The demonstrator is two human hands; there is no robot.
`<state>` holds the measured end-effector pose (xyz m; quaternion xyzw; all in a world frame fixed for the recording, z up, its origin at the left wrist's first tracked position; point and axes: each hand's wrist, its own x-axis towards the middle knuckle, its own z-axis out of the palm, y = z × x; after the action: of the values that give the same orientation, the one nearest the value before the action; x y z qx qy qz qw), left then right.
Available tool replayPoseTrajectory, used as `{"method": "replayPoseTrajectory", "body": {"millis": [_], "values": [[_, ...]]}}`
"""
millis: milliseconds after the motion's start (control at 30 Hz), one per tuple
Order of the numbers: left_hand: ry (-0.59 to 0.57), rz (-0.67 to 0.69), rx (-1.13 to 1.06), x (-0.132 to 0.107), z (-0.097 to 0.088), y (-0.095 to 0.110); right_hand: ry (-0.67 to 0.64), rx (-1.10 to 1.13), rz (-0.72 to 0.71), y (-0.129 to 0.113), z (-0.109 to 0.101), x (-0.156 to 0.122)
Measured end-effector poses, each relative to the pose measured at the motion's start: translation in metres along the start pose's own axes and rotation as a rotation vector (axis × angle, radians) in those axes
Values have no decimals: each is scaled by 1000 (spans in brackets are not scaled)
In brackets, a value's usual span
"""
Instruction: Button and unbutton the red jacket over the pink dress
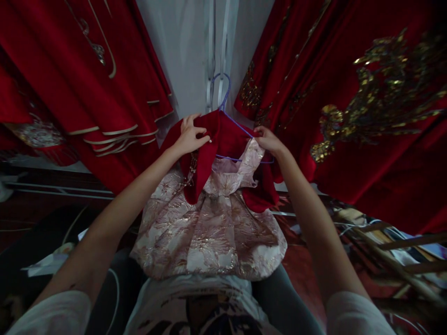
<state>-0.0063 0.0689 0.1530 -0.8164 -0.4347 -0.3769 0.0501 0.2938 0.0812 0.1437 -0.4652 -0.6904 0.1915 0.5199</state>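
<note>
Pink-and-gold brocade dress (pixel 216 235) was in the middle, hem toward the wearer's own printed T-shirt (pixel 202 304). A short red jacket (pixel 206 170) lay over its bodice, fronts parted. Both were on a thin purple wire hanger (pixel 236 124), its hook against the metal rails (pixel 210 46) (hooked over or just leaning, couldn't tell).

Left hand (pixel 190 136): on the jacket's shoulder, thumb and forefinger spread apart, no firm pinch visible. Right hand (pixel 268 141): fingers bent together where the dress strap (pixel 252 158) met the hanger's arm; whether they pinched strap, red cloth or both, couldn't tell.

Step in hand looked like settling the two layers on the hanger. To do it well: seat the strap fully on the wire first, then draw the jacket's shoulder out over it, so the red didn't drag the strap off the end. Left hand was better used as a steady, flat hold than a tug; the wire looked thin and likely to bend. Beaded trim (pixel 191 168) on the jacket's front could snag on the brocade, so lifting beat sliding. Evening both shoulders about the hook would stop a tilt. Keep clear of the gold-sequined red garment (pixel 363 100) at right; sequins might catch.
</note>
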Motion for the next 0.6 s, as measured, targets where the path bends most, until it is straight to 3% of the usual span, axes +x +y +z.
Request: {"method": "replayPoseTrajectory", "body": {"millis": [133,267,467,600], "values": [[-35,-56,65,8,14,-14,121,-109,-70,-1,-3,-4],[-73,-61,131,5,8,-15,251,-348,-153,-14,-26,-14],[-55,-45,184,-4,2,-9,457,-547,-60,-16,-83,-38],[-24,-68,191,-9,6,-1,452,-585,2,-20,-93,-64]]}}
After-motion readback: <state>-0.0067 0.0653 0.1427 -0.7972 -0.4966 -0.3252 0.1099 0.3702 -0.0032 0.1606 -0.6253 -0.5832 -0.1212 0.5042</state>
